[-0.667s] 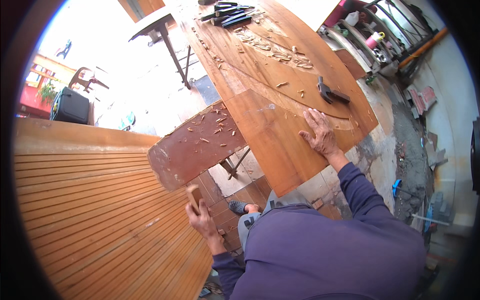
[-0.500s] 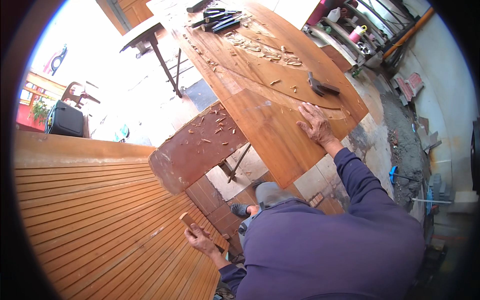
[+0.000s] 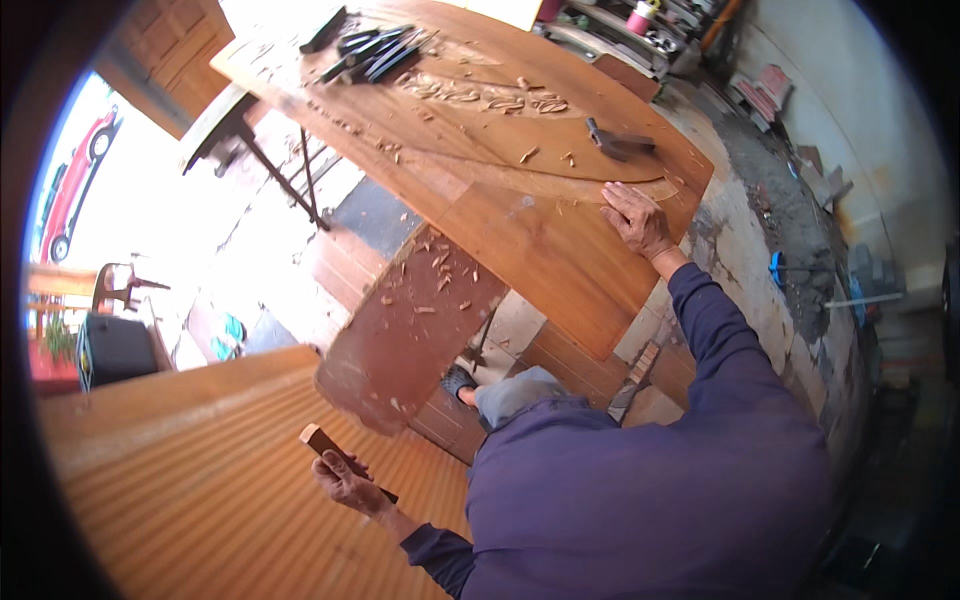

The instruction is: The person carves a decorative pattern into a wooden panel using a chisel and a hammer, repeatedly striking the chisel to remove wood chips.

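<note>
My left hand (image 3: 345, 482) is closed around a narrow brown wooden block (image 3: 318, 437), held up over a slatted wooden panel (image 3: 230, 500) at the lower left. The block has a pale end and a darker side. My right hand (image 3: 640, 218) lies flat, fingers stretched, on the near right part of a big wooden board (image 3: 560, 270). Just beyond it rests a dark hammer-like tool (image 3: 620, 143). Carved leaf relief (image 3: 500, 98) runs along the board's far part, with wood chips scattered around. A bundle of dark-handled carving tools (image 3: 375, 52) sits at the far left of the board.
A reddish-brown bench top (image 3: 400, 330) strewn with shavings stands left of the board. A dark-legged table (image 3: 260, 150) is behind it at the left. Shelves (image 3: 610, 40) stand far right, rubble (image 3: 780, 200) lies along the wall, and a black case (image 3: 120, 348) is far left.
The view has shifted, so the board sits further left. My left hand has lifted the wooden block, and more of the block shows. My right hand stays flat on the board.
</note>
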`<state>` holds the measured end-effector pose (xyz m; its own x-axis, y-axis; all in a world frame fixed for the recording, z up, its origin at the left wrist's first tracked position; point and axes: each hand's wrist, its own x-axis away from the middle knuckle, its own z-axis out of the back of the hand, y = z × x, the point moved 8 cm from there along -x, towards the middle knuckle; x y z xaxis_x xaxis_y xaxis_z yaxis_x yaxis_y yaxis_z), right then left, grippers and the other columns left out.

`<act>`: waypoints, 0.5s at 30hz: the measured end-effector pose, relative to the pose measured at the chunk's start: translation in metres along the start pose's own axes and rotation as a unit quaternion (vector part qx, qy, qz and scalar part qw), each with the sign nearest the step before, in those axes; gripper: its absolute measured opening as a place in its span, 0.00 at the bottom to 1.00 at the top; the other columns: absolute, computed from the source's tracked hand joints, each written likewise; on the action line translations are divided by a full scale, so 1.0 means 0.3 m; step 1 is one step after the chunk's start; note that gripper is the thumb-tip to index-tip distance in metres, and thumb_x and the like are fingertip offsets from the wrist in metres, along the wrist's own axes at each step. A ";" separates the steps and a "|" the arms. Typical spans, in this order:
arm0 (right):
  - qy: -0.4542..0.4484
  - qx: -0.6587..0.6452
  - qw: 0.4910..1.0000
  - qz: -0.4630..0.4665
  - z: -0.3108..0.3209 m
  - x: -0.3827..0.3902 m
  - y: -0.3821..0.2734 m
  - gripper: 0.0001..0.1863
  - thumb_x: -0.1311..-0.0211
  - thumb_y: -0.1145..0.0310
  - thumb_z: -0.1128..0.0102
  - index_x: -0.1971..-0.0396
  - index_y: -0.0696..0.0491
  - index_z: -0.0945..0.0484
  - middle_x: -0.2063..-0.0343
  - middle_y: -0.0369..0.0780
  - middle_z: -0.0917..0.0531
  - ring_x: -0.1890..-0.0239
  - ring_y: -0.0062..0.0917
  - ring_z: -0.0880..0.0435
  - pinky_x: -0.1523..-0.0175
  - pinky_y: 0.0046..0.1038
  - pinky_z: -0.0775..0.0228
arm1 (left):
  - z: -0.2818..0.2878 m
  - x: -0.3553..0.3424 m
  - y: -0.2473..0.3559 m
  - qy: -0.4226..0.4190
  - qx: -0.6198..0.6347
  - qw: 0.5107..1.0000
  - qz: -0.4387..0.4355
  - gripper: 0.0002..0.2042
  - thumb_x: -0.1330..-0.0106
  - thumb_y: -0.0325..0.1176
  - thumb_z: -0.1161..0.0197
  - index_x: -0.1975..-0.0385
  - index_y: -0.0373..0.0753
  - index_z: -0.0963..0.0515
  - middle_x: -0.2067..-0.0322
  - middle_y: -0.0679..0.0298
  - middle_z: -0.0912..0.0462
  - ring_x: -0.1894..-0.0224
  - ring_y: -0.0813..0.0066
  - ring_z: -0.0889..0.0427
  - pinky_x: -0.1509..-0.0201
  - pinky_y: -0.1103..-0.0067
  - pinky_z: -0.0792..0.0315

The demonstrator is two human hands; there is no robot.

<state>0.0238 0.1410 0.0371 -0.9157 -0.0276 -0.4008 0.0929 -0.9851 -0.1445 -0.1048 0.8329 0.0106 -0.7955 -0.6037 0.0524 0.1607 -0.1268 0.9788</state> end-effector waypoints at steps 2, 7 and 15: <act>0.015 0.003 1.000 -0.027 0.012 0.014 0.007 0.22 0.26 0.54 0.33 0.43 0.55 0.12 0.40 0.45 0.12 0.33 0.40 0.16 0.27 0.41 0.27 | -0.045 -0.110 0.017 -0.024 0.001 1.000 -0.003 0.21 0.19 0.56 0.39 0.63 0.43 0.30 0.75 0.69 0.26 0.81 0.86 0.30 0.80 0.87 0.37; 0.024 0.009 0.996 -0.080 0.012 0.070 -0.003 0.25 0.28 0.54 0.31 0.39 0.54 0.14 0.36 0.48 0.16 0.29 0.44 0.21 0.23 0.45 0.33 | -0.200 -0.282 0.034 -0.108 -0.015 0.994 -0.011 0.19 0.18 0.54 0.40 0.64 0.46 0.29 0.76 0.71 0.26 0.81 0.87 0.30 0.82 0.87 0.38; 0.026 -0.024 0.997 -0.071 -0.088 -0.010 -0.492 0.33 0.30 0.49 0.29 0.30 0.48 0.20 0.26 0.52 0.26 0.24 0.51 0.29 0.19 0.53 0.42 | -0.412 -0.602 0.140 -0.143 -0.126 0.980 -0.062 0.16 0.20 0.46 0.35 0.57 0.37 0.23 0.73 0.72 0.28 0.72 0.85 0.29 0.71 0.81 0.34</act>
<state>0.0231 0.2911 0.0358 -0.8999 0.1221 -0.4186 -0.0167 -0.9689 -0.2467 0.1180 0.8393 0.0178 -0.9435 -0.3303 0.0250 0.1633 -0.3980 0.9027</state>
